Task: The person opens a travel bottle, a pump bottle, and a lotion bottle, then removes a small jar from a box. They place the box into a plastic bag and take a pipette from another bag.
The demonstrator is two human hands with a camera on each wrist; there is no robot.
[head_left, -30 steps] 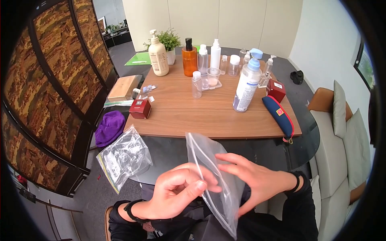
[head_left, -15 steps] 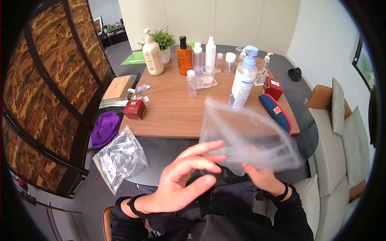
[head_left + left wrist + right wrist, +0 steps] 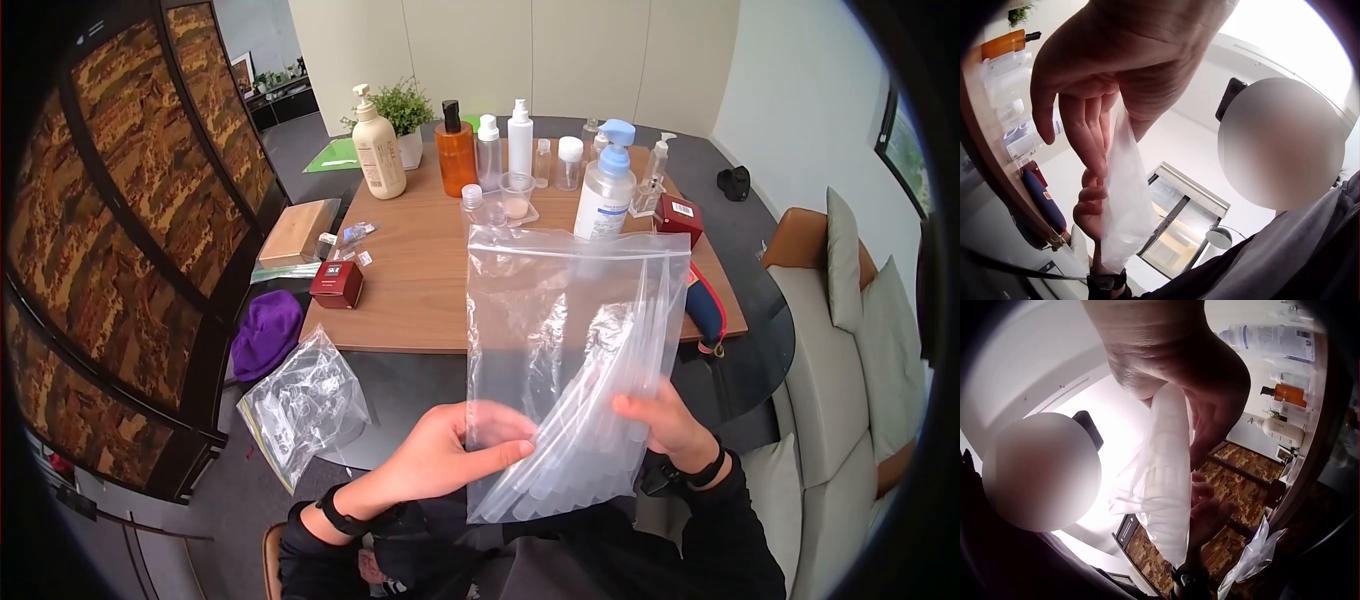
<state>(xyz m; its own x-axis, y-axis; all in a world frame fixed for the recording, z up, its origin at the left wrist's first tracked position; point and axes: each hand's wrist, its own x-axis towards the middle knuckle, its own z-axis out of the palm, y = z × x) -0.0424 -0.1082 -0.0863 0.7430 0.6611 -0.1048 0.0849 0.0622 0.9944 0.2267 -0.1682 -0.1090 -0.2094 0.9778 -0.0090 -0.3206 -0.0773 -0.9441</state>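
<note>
A clear zip bag (image 3: 520, 330) stands upright in front of the body, with several translucent tapered pieces (image 3: 590, 430) fanned inside its right part. My left hand (image 3: 450, 450) pinches the bag's left side, thumb in front and fingers behind the film. At its right side my right hand (image 3: 670, 425) grips the bag, thumb on the front. In the left wrist view the bag (image 3: 1125, 200) is seen edge-on below the left hand (image 3: 1122, 62). The right wrist view shows the bag (image 3: 1166, 469) bulging beside the right hand (image 3: 1210, 387).
On the wooden board (image 3: 410, 290) stand an amber bottle (image 3: 456, 160), a cream pump bottle (image 3: 378, 155), a blue-capped bottle (image 3: 603, 200) and smaller bottles. A red box (image 3: 337, 285) is at left, a blue pouch (image 3: 705, 310) at right. Another clear bag (image 3: 310, 400) and a purple cloth (image 3: 266, 335) lie left.
The bag has swung from tilted and blurred to upright, facing the head camera. My left hand, off the bag half a second ago, now pinches it; the tapered pieces show clearly.
</note>
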